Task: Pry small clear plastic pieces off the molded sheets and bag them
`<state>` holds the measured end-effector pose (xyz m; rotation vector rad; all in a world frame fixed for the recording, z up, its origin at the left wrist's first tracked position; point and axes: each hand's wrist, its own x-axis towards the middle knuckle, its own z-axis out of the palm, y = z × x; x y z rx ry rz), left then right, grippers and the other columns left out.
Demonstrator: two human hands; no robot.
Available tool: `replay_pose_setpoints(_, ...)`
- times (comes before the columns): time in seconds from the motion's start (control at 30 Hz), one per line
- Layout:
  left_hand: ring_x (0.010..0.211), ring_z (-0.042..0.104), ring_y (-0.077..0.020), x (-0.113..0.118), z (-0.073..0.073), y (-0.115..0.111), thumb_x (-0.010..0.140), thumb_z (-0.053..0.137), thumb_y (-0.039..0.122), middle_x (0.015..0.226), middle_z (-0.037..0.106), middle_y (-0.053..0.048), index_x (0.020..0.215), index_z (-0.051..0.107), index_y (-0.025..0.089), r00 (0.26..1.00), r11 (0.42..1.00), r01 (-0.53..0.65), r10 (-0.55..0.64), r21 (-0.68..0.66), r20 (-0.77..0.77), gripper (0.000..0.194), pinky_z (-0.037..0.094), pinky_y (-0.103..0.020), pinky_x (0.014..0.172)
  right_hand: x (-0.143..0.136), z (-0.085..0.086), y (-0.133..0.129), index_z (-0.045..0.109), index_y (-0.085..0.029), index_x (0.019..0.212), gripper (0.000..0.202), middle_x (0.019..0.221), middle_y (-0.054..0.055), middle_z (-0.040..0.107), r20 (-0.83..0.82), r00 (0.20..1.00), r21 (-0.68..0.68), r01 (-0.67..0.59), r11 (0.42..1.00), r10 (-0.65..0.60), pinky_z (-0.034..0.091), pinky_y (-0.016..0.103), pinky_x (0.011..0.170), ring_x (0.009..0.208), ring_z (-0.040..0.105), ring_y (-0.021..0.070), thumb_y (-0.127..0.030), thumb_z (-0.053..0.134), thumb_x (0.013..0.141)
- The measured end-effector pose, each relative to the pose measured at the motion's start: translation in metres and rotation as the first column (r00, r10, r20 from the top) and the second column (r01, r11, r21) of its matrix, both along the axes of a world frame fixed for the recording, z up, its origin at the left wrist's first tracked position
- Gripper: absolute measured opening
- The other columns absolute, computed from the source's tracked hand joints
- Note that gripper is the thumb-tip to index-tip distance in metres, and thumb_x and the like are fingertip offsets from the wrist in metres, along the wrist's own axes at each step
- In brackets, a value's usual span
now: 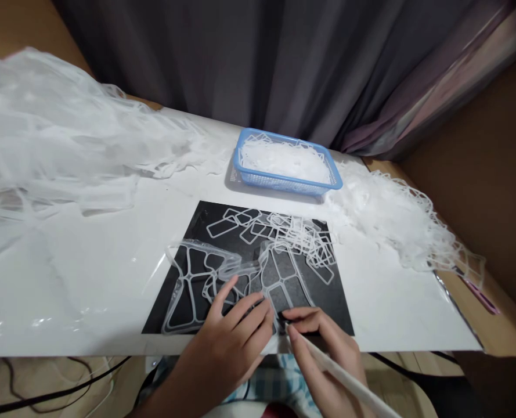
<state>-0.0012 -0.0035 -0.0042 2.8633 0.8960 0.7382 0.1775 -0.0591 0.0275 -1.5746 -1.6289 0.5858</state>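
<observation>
My left hand lies on a translucent plastic sheet with cut-out openings, its fingers stretched out and a little apart. In my right hand is a long white pen-shaped tool, gripped near its tip. The tip is close to the front edge of the black mat, at the sheet's lower right; its exact contact is hard to make out. The sheet is crumpled in the middle and spreads across the mat. Several loose rounded rectangular rings overlap in a pile on the mat's back right.
Behind the mat stands a blue basket filled with similar white rings. A large heap of translucent sheets covers the table's left side. More tangled plastic scraps lie at right, near pink-handled scissors or a similar tool. A dark curtain hangs behind.
</observation>
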Motion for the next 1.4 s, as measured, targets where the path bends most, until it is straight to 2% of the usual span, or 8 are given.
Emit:
replay_pose_setpoints(0.27,0.106,0.056,-0.0163,0.002,-0.004,0.0,0.087,0.051,0.023,0.102,0.068,-0.003,0.103,0.062,0.016,0.999,1.0,-0.011,0.01,0.009,0.046,0.021,0.0,-0.046,0.122,-0.013,-0.011,-0.003,0.056,-0.02,0.086,0.012,0.092,0.005,0.066,0.104,0.995,0.159,-0.007,0.987,-0.01,0.052,0.02,0.078,0.087,0.066,0.013,-0.011,0.05,0.09)
replay_pose_setpoints(0.4,0.105,0.056,-0.0164,0.002,-0.005,0.0,0.085,0.055,0.024,0.102,0.068,-0.002,0.104,0.062,0.016,0.999,1.0,-0.011,0.012,-0.015,0.046,0.023,-0.002,-0.047,0.121,-0.014,-0.008,-0.008,0.055,-0.019,0.089,0.013,0.091,0.006,0.065,0.127,0.992,0.14,-0.036,0.989,0.018,0.053,0.02,0.074,0.085,0.065,0.0136,-0.009,0.048,0.09)
replay_pose_setpoints(0.57,0.104,0.056,-0.0168,0.002,-0.002,0.0,0.086,0.052,0.024,0.101,0.068,-0.002,0.104,0.063,0.017,0.999,1.0,-0.016,0.016,-0.015,0.051,0.023,-0.003,-0.048,0.121,-0.006,-0.007,-0.016,0.055,-0.02,0.091,0.013,0.097,0.007,0.065,0.233,0.97,0.104,-0.097,0.99,0.071,0.053,0.021,0.082,0.093,0.065,0.0148,-0.008,0.05,0.089)
replay_pose_setpoints(0.8,0.101,0.058,-0.0152,0.003,-0.006,-0.002,0.092,0.049,0.018,0.09,0.068,-0.001,0.095,0.065,0.017,0.99,0.989,0.001,-0.022,0.146,0.137,0.017,0.008,-0.05,0.121,-0.012,-0.021,-0.022,0.056,-0.02,0.105,0.015,0.121,0.01,0.064,0.32,0.947,0.113,-0.04,0.993,0.002,0.052,0.028,0.093,0.115,0.059,0.0194,-0.013,0.051,0.092)
replay_pose_setpoints(1.0,0.1,0.058,-0.0141,0.004,-0.004,-0.001,0.094,0.047,0.017,0.088,0.067,0.0,0.095,0.066,0.016,0.991,0.988,0.025,-0.045,0.152,0.124,0.019,0.008,-0.05,0.122,-0.009,-0.03,-0.018,0.059,-0.021,0.102,0.017,0.119,0.007,0.067,0.38,0.924,0.198,-0.121,0.973,0.038,0.054,0.031,0.087,0.109,0.06,0.0195,-0.012,0.048,0.093)
replay_pose_setpoints(1.13,0.097,0.058,-0.0133,0.005,-0.003,0.001,0.095,0.044,0.015,0.085,0.066,0.001,0.092,0.066,0.016,0.992,0.984,0.026,-0.048,0.174,0.121,0.022,0.008,-0.05,0.122,-0.003,-0.033,-0.013,0.06,-0.024,0.111,0.021,0.113,0.005,0.069,0.384,0.923,0.204,-0.059,0.977,-0.024,0.056,0.031,0.083,0.104,0.063,0.0188,-0.018,0.048,0.096)
replay_pose_setpoints(1.23,0.098,0.057,-0.0136,0.004,-0.004,0.0,0.094,0.045,0.015,0.088,0.066,0.001,0.092,0.066,0.016,0.991,0.983,0.025,-0.048,0.181,0.125,0.021,0.008,-0.051,0.122,0.009,-0.028,-0.004,0.062,-0.025,0.114,0.022,0.109,0.007,0.07,0.396,0.9,0.231,0.094,0.968,-0.182,0.057,0.032,0.076,0.098,0.066,0.0203,-0.028,0.051,0.095)
replay_pose_setpoints(1.4,0.099,0.057,-0.0129,0.003,-0.006,-0.002,0.092,0.047,0.015,0.09,0.066,0.002,0.097,0.065,0.016,0.994,0.994,0.03,-0.042,0.11,0.105,0.018,0.005,-0.049,0.122,0.042,-0.006,0.014,0.063,-0.02,0.102,0.013,0.11,0.009,0.07,0.312,0.816,0.422,0.34,0.841,-0.486,0.055,0.037,0.081,0.101,0.065,0.023,-0.028,0.056,0.094)
